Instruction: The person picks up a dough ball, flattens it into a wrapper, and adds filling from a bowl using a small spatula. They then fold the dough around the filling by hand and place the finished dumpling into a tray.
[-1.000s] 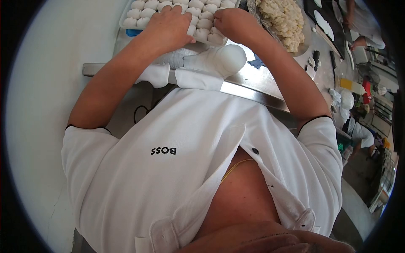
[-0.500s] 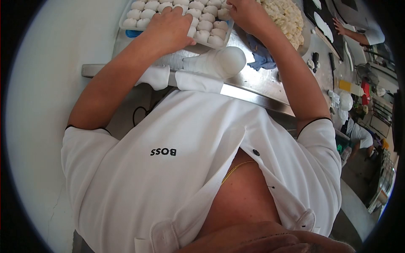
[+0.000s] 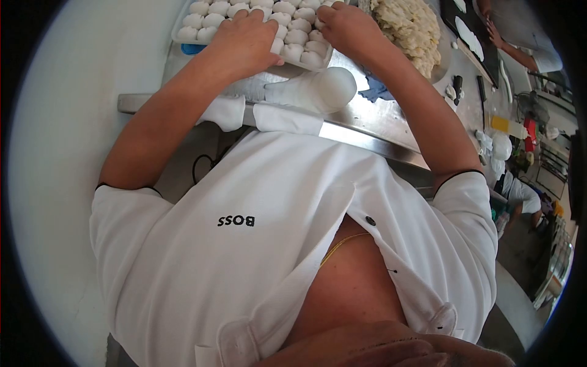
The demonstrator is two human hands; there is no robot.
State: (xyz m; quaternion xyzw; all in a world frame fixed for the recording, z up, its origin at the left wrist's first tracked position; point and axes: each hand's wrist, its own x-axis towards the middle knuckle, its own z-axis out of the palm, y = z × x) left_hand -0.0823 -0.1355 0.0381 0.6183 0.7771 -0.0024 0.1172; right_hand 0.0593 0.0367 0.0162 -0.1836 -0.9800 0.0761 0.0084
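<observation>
A white tray (image 3: 179, 32) holds many small white dough balls (image 3: 296, 36) packed in rows, at the top of the view. My left hand (image 3: 247, 38) rests over the middle of them, fingers spread and thumb out to the side. At the tray's right edge is my right hand (image 3: 350, 29), its fingers curled down among the balls. Whatever lies between those fingertips is hidden. To the right of this hand, a heap of pale yellow chunky mixture (image 3: 406, 30) sits in a metal bowl (image 3: 449, 55).
A white bulb-shaped thing (image 3: 333, 90) lies on the metal table (image 3: 391, 125) near its edge, beside a blue cloth (image 3: 376, 90). Further right are a black-handled tool (image 3: 457, 84), a black board (image 3: 452, 18) with white pieces, and another person's hand (image 3: 494, 35).
My right hand has moved left and slightly down, from beside the mixture onto the tray's right-hand balls, covering a dark gap there. My left hand stays put. The other person's arm has shifted slightly.
</observation>
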